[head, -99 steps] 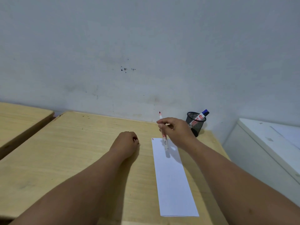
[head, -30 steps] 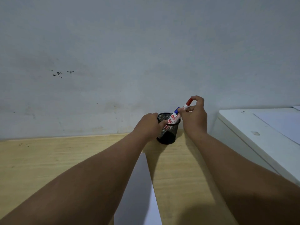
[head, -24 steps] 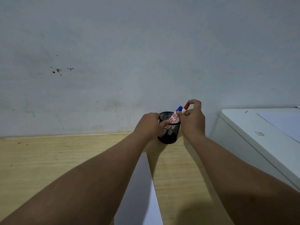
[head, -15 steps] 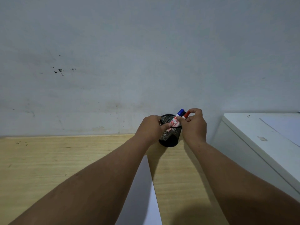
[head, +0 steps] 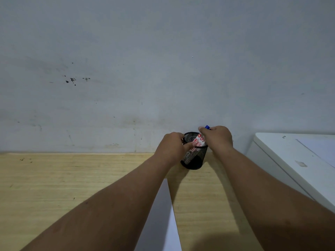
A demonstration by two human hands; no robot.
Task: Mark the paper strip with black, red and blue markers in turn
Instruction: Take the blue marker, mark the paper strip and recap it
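Note:
A black mesh pen cup stands on the wooden desk against the wall. My left hand grips its left side, thumb on the rim and a finger across the mesh. My right hand is closed over the top of the cup, its fingers pinched around the blue marker, whose blue cap sticks up between them. A white marker barrel with red print leans inside the cup. The red cap is hidden. The white paper strip lies on the desk between my forearms.
A stained grey wall rises straight behind the desk. A white cabinet top with a sheet on it stands close to the desk's right edge.
I carried the red marker from the strip to the cup and lowered it in. Its red cap has dropped out of sight, and my right-hand fingers now close on the blue cap. My left hand stays on the cup.

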